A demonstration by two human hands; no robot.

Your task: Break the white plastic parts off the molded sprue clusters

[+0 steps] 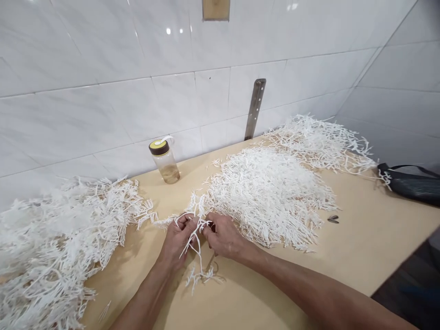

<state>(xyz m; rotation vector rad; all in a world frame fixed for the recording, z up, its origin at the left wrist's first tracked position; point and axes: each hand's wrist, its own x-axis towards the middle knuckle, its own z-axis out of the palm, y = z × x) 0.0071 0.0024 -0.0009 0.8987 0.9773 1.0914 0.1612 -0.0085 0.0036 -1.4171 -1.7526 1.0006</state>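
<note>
Between my hands is a white branching plastic sprig [196, 236], its thin twigs spreading up and down. My left hand [180, 233] is closed on its stem. The fingers of my right hand [222, 234] pinch one of its side twigs from the right. Below the hands, the sprig's lower twigs hang close over the tabletop. Just right of my right hand lies a large heap of short white twigs [271, 197]. To the left spreads a pile of larger white branched pieces [65, 243].
A clear bottle [167, 165] with a dark and yellow lid stands near the tiled wall. A metal strip [255, 110] leans there. More white branches [319, 140] lie at the back right, beside a black bag [412, 183]. A small dark object [333, 219] rests on the tan table [357, 243].
</note>
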